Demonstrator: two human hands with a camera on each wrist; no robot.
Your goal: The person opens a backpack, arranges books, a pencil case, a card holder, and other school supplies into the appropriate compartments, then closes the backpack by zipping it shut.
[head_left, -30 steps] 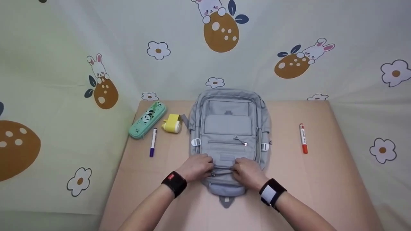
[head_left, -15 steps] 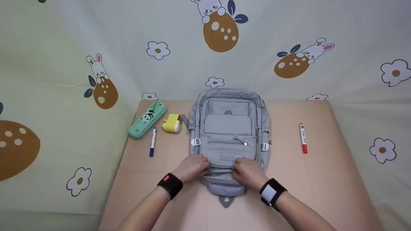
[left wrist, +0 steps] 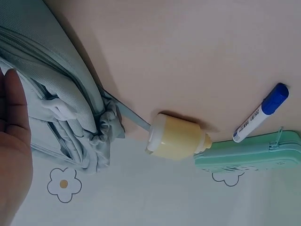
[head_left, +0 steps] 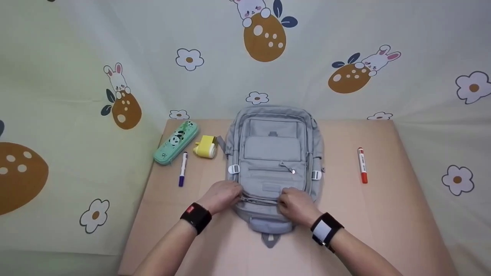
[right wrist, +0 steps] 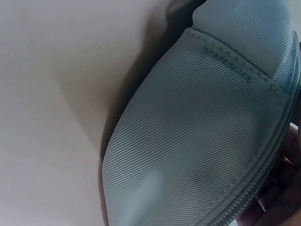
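A grey backpack (head_left: 272, 149) lies front side up on the table, its top toward the far wall. Near its lower left edge my left hand (head_left: 221, 196) pinches the zipper pull (head_left: 246, 199) of the front pocket, fingers curled. My right hand (head_left: 298, 205) grips the fabric beside the same zipper on the right. In the right wrist view, curled fingers (right wrist: 282, 193) show behind the zipper edge, partly cut off by the frame. The left wrist view shows part of the left hand (left wrist: 16, 141) against the backpack's side (left wrist: 70, 89).
Left of the backpack lie a yellow and white dispenser-like item (head_left: 206, 147), a green panda pencil case (head_left: 176, 143) and a purple-blue capped marker (head_left: 183, 168). A red marker (head_left: 362, 165) lies to the right. Patterned cloth walls (head_left: 215, 84) border the table (head_left: 345, 237).
My left hand has moved left with the zipper pull, along the pocket's zipper. The pocket opening, which gaped earlier, now looks flatter. My right hand stays nearly in place.
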